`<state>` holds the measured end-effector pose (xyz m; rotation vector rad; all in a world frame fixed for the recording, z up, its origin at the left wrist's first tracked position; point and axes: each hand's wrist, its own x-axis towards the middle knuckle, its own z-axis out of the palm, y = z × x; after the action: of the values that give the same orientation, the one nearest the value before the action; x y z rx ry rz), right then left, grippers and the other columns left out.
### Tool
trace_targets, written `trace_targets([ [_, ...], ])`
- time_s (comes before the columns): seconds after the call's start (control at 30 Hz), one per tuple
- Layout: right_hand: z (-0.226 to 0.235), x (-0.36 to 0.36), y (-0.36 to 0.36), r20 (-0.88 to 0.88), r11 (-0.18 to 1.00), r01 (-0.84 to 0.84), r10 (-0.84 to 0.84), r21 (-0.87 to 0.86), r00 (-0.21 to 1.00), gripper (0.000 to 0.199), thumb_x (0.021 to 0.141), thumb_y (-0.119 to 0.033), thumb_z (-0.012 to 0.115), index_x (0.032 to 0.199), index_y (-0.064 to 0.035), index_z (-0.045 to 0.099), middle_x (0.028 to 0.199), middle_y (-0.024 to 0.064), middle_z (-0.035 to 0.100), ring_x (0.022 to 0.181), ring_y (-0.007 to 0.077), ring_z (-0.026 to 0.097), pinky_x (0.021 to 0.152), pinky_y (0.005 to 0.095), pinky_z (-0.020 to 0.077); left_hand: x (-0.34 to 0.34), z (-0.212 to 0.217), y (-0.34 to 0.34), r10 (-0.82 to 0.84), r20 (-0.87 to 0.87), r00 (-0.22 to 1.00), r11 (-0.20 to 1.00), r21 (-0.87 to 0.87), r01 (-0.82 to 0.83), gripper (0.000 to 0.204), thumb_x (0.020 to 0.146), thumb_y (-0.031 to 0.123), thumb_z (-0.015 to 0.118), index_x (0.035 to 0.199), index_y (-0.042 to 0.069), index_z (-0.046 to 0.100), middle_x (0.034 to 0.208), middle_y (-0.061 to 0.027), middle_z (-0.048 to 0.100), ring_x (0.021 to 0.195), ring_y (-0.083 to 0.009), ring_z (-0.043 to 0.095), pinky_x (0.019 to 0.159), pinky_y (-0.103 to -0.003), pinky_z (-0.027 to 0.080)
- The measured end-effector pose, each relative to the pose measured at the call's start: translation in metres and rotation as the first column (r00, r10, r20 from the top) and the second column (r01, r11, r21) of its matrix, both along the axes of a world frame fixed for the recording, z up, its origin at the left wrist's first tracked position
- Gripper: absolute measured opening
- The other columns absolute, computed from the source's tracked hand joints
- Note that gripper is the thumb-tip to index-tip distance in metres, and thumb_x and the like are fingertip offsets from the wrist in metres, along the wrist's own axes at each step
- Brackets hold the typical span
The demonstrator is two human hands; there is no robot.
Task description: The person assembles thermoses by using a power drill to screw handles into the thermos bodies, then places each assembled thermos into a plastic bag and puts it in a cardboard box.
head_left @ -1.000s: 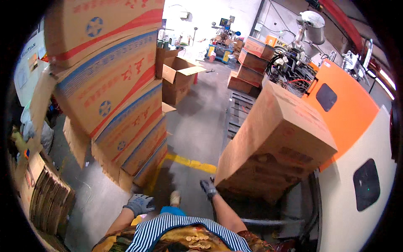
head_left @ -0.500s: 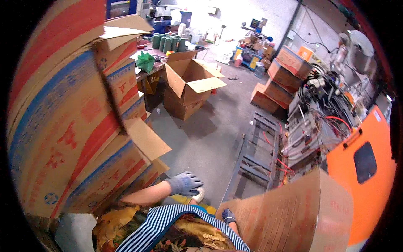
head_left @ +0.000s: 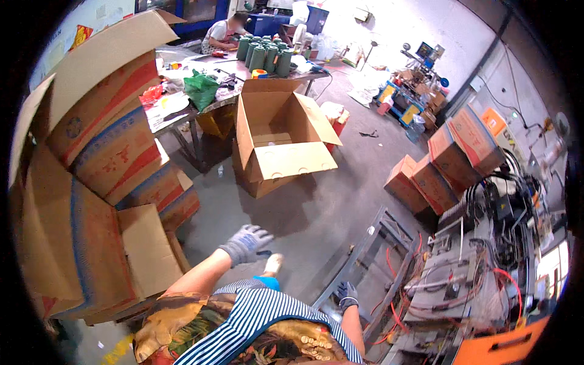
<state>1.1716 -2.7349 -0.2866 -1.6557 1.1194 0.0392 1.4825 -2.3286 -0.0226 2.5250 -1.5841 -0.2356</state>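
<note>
while the left hand (head_left: 245, 242) hangs in the air over the grey floor (head_left: 328, 207), its grey glove shows the fingers (head_left: 263, 232) loosely spread and holding nothing. the nearest thing to it is the stack of printed cartons (head_left: 103, 182) to the left, whose loose brown flap (head_left: 143, 249) juts out just beside the forearm without touching it. the right hand (head_left: 347, 294), in a dark glove, sits low beside the body, close to the grey metal frame (head_left: 371, 255) that lies on the floor; whether its fingers are pressed together or curled around anything cannot be told, since it is small and partly hidden. one foot in a pale shoe (head_left: 272, 264) shows between the two hands. further ahead an open cardboard box (head_left: 281, 137) stands on the floor with its flaps spread, just in front of a cluttered worktop (head_left: 201, 97) carrying a row of green cylinders (head_left: 263, 55) and a green bag (head_left: 199, 89). another person (head_left: 224, 31) sits behind that worktop. to the right, more closed cartons (head_left: 450, 161) lean against a machine with tangled wiring (head_left: 480, 267).
</note>
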Motion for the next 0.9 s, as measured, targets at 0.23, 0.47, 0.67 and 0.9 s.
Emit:
trace_targets([
  [0.23, -0.016, 0.049, -0.19, -0.388, 0.971, -0.218, 0.167, -0.093, 0.906, 0.027, 0.098, -0.039, 0.051, 0.1, -0.0149, 0.062, 0.091, 0.0059, 0.06, 0.082, 0.0255, 0.058, 0.072, 0.0403, 0.0476, 0.193, -0.05, -0.226, 0.355, -0.093, 0.93, 0.886, -0.285, -0.366, 0.073, 0.091, 0.049, 0.06, 0.144, 0.001, 0.043, 0.143, -0.0251, 0.048, 0.136, -0.0392, 0.043, 0.114, -0.048, 0.033],
  [0.47, -0.036, 0.154, -0.344, -0.505, 0.955, -0.275, 0.293, 0.113, 0.812, 0.027, 0.098, -0.041, 0.05, 0.093, -0.0167, 0.062, 0.085, 0.0038, 0.056, 0.079, 0.0232, 0.055, 0.069, 0.0386, 0.0445, 0.43, -0.127, -0.486, 0.53, -0.639, 0.558, 0.456, -0.34, -0.822, 0.097, 0.087, 0.06, 0.063, 0.146, -0.011, 0.033, 0.151, -0.0307, 0.037, 0.143, -0.0393, 0.033, 0.119, -0.041, 0.027],
  [0.67, -0.08, 0.276, -0.552, -0.521, 0.935, -0.322, 0.349, 0.146, 0.779, 0.029, 0.099, -0.043, 0.05, 0.087, -0.0183, 0.061, 0.08, 0.002, 0.053, 0.077, 0.0212, 0.053, 0.066, 0.0373, 0.0418, 0.576, -0.232, -0.607, 0.73, -0.648, 0.219, 0.144, -0.168, -0.975, 0.119, 0.069, 0.061, 0.079, 0.147, -0.012, 0.027, 0.148, -0.0326, 0.039, 0.138, -0.0391, 0.041, 0.114, -0.039, 0.035],
  [0.9, 0.002, 0.525, -0.964, -0.156, 0.998, 0.045, -0.038, 0.041, 0.987, 0.032, 0.099, -0.044, 0.05, 0.08, -0.02, 0.06, 0.075, 0.0, 0.05, 0.073, 0.0188, 0.05, 0.063, 0.0356, 0.0387, 0.605, -0.253, -0.675, 0.918, -0.371, -0.144, 0.019, 0.403, -0.915, 0.078, 0.079, 0.063, 0.066, 0.123, -0.001, 0.061, 0.119, -0.0255, 0.066, 0.114, -0.0388, 0.063, 0.095, -0.045, 0.051],
])
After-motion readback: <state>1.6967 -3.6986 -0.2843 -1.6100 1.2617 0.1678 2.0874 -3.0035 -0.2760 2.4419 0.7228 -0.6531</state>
